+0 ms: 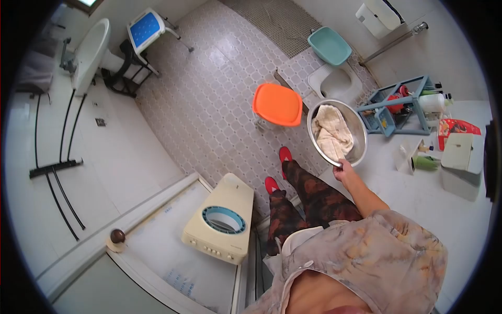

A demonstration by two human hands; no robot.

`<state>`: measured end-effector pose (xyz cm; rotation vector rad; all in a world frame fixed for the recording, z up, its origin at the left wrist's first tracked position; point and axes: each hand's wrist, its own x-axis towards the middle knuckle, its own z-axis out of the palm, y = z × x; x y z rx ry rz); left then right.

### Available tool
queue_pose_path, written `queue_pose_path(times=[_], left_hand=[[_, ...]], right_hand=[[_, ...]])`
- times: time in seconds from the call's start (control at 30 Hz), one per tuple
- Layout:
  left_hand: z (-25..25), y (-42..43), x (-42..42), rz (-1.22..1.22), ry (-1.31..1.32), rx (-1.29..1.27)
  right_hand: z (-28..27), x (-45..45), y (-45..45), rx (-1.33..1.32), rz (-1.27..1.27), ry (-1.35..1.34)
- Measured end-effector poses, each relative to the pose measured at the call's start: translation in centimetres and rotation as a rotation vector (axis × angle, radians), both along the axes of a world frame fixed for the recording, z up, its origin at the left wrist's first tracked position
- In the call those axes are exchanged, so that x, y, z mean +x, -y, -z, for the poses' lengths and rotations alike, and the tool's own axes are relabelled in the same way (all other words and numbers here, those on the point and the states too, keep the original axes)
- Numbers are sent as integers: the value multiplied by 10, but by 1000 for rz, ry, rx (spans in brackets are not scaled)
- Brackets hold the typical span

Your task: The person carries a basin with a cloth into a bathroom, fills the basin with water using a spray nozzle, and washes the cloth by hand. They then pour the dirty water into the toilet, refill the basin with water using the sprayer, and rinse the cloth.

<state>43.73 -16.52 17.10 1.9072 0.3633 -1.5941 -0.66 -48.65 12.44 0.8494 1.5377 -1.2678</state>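
My right hand is closed on the near rim of a round stainless steel basin, at the right of the middle of the head view. A crumpled off-white cloth lies in the basin. My left hand is out of view. Just left of the basin stands a stool with an orange seat. Beyond the basin's far rim is a squat toilet, partly hidden by it.
A cream washing machine stands near my legs by the door. At right are a blue-grey rack with bottles and a lidded bin. A teal tub, washbasin and blue-seated chair are farther off.
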Motion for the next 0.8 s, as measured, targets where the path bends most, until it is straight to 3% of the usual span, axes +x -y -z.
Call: queue_pose_path(times=[0.1, 0.37, 0.53, 0.8], left_hand=[[-22, 30, 25, 52, 65, 13], [-26, 118, 32, 106, 101, -1], [-4, 218, 52, 257, 46, -50], [42, 386, 111, 437, -35, -119]], right_hand=[[11, -3, 12, 113, 110, 51], [27, -33, 51, 130, 51, 69], [31, -31, 75, 158, -4, 66], [8, 13, 131, 163, 173, 57]])
